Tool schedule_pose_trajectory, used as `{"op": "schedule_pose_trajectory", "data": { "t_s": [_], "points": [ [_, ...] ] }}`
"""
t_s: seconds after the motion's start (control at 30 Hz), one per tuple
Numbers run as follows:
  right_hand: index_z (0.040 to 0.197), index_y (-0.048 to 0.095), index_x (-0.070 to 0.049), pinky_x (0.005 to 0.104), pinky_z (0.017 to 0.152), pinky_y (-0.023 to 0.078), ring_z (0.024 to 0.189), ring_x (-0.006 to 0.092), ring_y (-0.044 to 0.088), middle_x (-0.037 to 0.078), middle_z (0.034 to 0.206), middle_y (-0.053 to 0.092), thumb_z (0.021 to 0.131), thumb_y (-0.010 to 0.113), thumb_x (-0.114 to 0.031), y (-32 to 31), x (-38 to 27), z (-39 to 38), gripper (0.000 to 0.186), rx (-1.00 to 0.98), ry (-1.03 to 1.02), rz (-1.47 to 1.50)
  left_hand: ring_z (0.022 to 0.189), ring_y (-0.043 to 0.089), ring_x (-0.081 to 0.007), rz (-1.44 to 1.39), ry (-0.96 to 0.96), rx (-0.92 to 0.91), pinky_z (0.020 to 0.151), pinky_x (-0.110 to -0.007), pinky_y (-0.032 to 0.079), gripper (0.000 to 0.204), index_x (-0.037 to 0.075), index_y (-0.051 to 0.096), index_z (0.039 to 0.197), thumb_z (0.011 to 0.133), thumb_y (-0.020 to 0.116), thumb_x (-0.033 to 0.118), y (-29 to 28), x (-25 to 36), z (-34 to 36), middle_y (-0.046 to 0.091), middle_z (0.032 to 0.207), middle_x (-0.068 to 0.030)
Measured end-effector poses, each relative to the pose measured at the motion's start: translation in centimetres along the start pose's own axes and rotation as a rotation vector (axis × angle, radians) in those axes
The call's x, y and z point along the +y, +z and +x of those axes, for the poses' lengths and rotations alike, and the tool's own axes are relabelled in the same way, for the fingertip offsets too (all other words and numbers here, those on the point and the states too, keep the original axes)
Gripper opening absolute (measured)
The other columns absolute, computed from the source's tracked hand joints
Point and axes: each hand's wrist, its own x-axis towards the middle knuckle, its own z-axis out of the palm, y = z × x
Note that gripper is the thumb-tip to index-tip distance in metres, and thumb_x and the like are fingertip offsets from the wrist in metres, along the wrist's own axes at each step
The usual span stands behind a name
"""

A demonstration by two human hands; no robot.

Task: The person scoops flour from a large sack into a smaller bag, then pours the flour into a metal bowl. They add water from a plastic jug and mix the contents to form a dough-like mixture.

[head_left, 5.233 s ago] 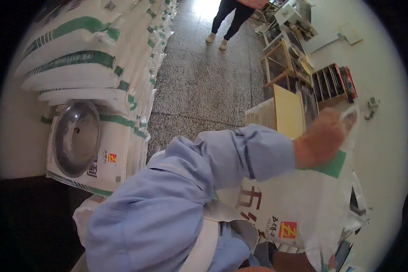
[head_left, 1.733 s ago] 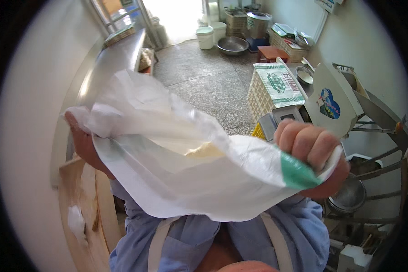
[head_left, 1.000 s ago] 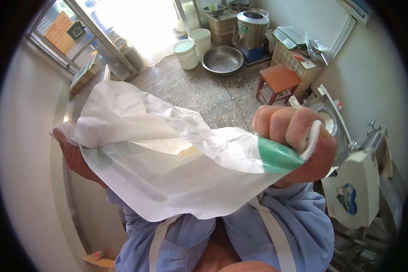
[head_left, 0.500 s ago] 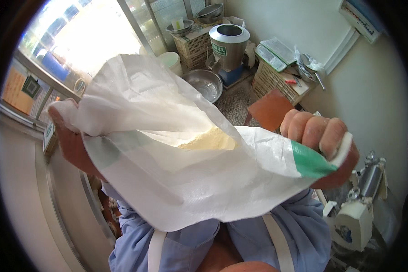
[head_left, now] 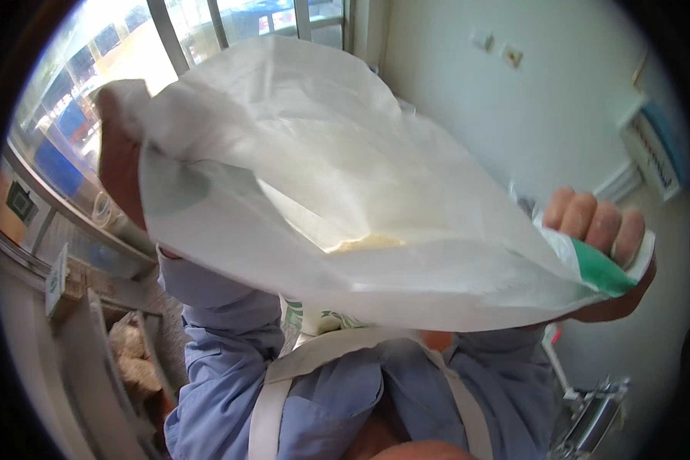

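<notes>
A large white woven sack (head_left: 314, 138) with a green band at its right end spans the middle of the view, held up with its mouth spread wide. Pale yellow powder (head_left: 364, 244) shows down inside it. My left hand (head_left: 121, 161) is closed on the sack's upper left corner, its fingers mostly hidden by the plastic. At the other end, my right hand (head_left: 596, 230) grips the green-edged rim, knuckles up. Blue sleeves and white straps lie below the sack.
A bright glazed door or window (head_left: 73, 134) fills the upper left. A pale wall (head_left: 452, 100) with small sockets stands to the right, with a boxy item (head_left: 650, 149) mounted on it. A metal-framed rack (head_left: 130, 349) is at lower left, steel equipment (head_left: 594, 418) at lower right.
Earlier the view showed stacked sacks and floor; it has swung round toward the window and wall. Over the last second both hands have risen and spread, lifting and widening the sack.
</notes>
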Motion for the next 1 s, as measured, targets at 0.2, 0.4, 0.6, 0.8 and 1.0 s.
{"op": "schedule_pose_trajectory", "data": {
  "t_s": [0.2,0.4,0.6,0.8,1.0],
  "points": [
    [0.067,0.04,-0.011,0.0257,0.043,0.034,0.045,0.0117,0.035,-0.003,0.055,0.035,0.091,0.035,-0.041,-6.2,4.6,6.4,0.039,-0.083,-0.105,-1.313,0.058,0.05,-0.0087,-0.435,-0.029,-0.099,0.051,-0.022,0.042,0.033,0.004,0.053,0.08,0.094,0.038,0.031,3.2,-12.6,10.3,0.05,0.066,-0.0016],
    [0.082,0.052,-0.011,0.0283,0.056,0.049,0.065,0.0167,0.058,0.002,0.07,0.055,0.085,0.042,-0.05,-13.4,7.9,11.6,0.04,-0.487,-0.812,-2.676,0.053,0.056,-0.0127,-0.872,-0.141,-0.56,0.048,-0.023,0.047,0.034,0.008,0.053,0.082,0.093,0.036,0.035,4.8,-20.3,17.9,0.055,0.061,-0.0024],
    [0.088,0.056,-0.012,0.0327,0.063,0.053,0.07,0.0201,0.063,0.006,0.077,0.061,0.074,0.055,-0.054,-20.6,12.5,14.6,0.044,-0.167,-0.654,-2.516,0.048,0.043,-0.0106,-0.026,0.299,-0.094,0.047,-0.024,0.04,0.036,0.01,0.051,0.077,0.095,0.031,0.033,8.9,-24.3,20.1,0.043,0.057,0.0011],
    [0.083,0.057,-0.014,0.0308,0.059,0.053,0.065,0.019,0.062,0.004,0.076,0.062,0.071,0.064,-0.046,-28.0,17.8,16.6,0.035,0.219,-0.917,-2.456,0.066,0.047,-0.0136,-0.249,-0.075,0.301,0.061,-0.03,0.04,0.042,-0.005,0.053,0.085,0.09,0.043,0.035,13.5,-29.5,19.7,0.049,0.073,-0.0064],
    [0.079,0.057,-0.007,0.0284,0.05,0.048,0.056,0.0202,0.058,0.006,0.068,0.059,0.074,0.067,-0.033,-32.2,31.2,16.8,0.029,0.488,-0.341,-1.853,0.057,0.045,-0.0137,-0.189,-0.244,0.556,0.057,-0.028,0.041,0.043,0.003,0.054,0.073,0.092,0.04,0.038,11.3,-41.6,19.7,0.051,0.072,-0.0055]
  ]
}}
